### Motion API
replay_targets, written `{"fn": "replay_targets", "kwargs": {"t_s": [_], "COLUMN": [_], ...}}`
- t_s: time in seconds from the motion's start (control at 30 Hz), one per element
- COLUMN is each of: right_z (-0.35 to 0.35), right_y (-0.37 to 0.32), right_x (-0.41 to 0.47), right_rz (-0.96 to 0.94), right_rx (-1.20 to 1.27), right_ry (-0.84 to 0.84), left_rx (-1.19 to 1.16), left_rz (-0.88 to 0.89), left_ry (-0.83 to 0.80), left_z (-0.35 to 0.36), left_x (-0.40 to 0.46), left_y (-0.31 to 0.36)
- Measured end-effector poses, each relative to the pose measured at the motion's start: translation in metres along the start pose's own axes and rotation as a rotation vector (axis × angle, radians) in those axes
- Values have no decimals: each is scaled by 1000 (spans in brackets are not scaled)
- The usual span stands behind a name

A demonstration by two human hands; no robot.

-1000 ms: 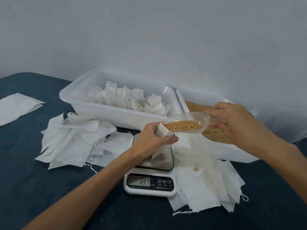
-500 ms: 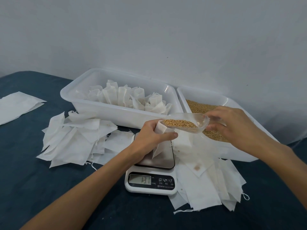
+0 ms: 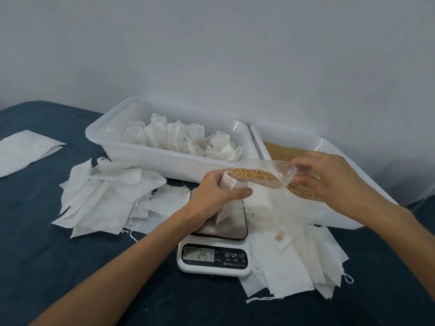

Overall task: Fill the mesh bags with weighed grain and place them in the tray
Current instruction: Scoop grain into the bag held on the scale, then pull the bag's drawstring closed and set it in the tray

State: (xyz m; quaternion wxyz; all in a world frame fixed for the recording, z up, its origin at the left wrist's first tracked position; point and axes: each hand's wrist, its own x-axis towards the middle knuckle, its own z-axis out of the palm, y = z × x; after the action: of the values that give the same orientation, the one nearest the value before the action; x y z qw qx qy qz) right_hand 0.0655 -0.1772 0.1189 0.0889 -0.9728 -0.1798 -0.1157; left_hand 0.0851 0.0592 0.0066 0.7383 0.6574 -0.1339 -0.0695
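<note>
My left hand (image 3: 213,196) grips a white mesh bag (image 3: 227,201) upright on the scale (image 3: 219,234), its mouth held open. My right hand (image 3: 329,182) holds a clear plastic scoop (image 3: 280,175) by its handle; the scoop is full of golden grain (image 3: 253,174) and its lip tilts over the bag's mouth. The scale's display (image 3: 199,254) shows digits reading about 25.7. Behind, a white tray (image 3: 150,158) holds several filled bags (image 3: 179,140). To the right, a second white tray (image 3: 339,217) holds loose grain (image 3: 282,151).
Piles of empty white mesh bags lie left (image 3: 106,201) and right (image 3: 294,264) of the scale on the dark blue tabletop (image 3: 47,267). A flat white sheet (image 3: 21,149) sits at the far left. A pale wall stands close behind the trays.
The scoop has tipped lower over the bag's mouth and the scale reading has risen from about 13 to about 25.7. My left hand stays on the bag.
</note>
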Motion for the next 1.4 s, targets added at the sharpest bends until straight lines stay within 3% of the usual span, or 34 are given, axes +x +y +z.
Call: {"fn": "replay_targets", "kwargs": {"t_s": [0.17,0.27,0.4,0.53,0.77,0.8,0.87,0.93,1.0,1.07,1.13,1.23,1.3,1.4], "right_z": [7,17,35,56,69,67,64,63,65,73,82,89,91,90], "right_y": [16,41,82,105,103,99,86,60,33,19,16,20,23,25], "right_x": [3,14,32,45,48,46,40,30,23,21,23,24,21,18], "right_rz": [55,196,433,613,669,631,494,341,207,177,224,251,251,250], "right_rx": [107,203,153,26,-156,-232,-240,56,276,425,582,643,656,744], "right_ry": [31,79,98,-60,-223,-170,118,485,701,734,664,607,593,561], "left_rx": [9,11,46,91,86,90,93,69,10,-41,-34,57,186,585], "left_rz": [-12,-6,-1,3,74,84,114,159,207,247,277,204,101,-98], "left_ry": [16,7,12,28,31,37,63,102,173,268,351,397,362,276], "left_z": [0,-1,-2,-1,4,5,7,6,1,-8,-20,-35,-41,-45], "left_x": [0,0,1,2,2,1,1,3,8,20,43,88,112,134], "left_y": [0,0,-3,-5,-6,-7,-6,-2,7,21,36,55,55,44]}}
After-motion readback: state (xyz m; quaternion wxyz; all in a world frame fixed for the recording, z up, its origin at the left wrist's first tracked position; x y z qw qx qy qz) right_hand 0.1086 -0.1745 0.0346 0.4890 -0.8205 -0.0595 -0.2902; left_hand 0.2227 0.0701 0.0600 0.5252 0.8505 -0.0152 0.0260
